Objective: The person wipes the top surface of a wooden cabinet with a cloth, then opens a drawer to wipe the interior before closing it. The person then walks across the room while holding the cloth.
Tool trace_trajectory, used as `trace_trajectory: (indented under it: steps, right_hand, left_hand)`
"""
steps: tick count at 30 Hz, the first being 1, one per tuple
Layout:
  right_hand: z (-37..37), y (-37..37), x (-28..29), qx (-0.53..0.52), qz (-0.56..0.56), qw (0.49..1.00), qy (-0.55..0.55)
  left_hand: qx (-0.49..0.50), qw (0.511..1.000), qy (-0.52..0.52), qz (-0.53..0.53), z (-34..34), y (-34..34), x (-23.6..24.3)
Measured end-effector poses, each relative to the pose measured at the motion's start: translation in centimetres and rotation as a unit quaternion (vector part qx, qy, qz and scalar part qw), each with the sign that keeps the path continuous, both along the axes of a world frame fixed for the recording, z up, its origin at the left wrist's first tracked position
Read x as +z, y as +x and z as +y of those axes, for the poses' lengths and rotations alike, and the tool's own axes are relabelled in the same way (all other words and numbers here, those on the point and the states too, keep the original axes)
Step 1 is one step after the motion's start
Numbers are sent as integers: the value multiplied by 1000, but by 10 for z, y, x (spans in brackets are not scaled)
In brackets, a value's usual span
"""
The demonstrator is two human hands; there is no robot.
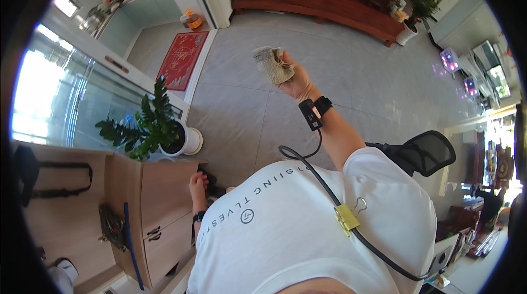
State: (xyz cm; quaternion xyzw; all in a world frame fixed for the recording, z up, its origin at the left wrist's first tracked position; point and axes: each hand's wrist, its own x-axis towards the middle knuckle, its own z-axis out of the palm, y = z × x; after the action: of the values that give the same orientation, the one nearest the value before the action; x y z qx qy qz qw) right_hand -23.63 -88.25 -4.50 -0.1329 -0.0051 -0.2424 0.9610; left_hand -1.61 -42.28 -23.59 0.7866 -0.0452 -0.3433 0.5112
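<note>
My right hand [298, 81] is stretched out ahead over the grey tiled floor, its fingers closed round a folded grey-beige cloth [273, 65]. The cloth looks rough and worn, and part of it sticks up beyond the fingers. A black strapped device [313, 113] with a cable sits on the right wrist. My left hand [198, 185] hangs low at my left side, next to the wooden cabinet [167, 195]. Its fingers are loosely bent and somewhat apart, with nothing visible in them. A dark watch [199, 216] is on that wrist.
A potted plant [189, 141] stands beyond the cabinet, by a glass sliding door [82, 91]. A red mat [185, 59] lies in the doorway. A long red-brown wooden bench [313, 6] runs along the far wall. A black mesh chair [431, 153] is at the right.
</note>
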Motion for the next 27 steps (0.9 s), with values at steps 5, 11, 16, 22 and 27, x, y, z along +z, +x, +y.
trace_trajectory:
  steps: [5,11,16,22,27]
  right_hand:
    - [-26,-48,9,-52,23,996,-75]
    - [-30,-67,-16,-130,193,965,-119]
    - [-15,-45,-41,-169,293,938,-78]
    - [-27,18,-38,-143,279,945,-95]
    - [-60,107,-33,-121,205,966,-104]
  left_hand:
    - [-222,968,-114,-41,-175,3,73]
    - [-447,864,-223,-56,-333,-32,140]
    - [-573,759,-201,-237,-398,-76,145]
    - [-587,736,-195,-276,-446,-7,156]
    - [-554,717,-213,-365,-455,72,168]
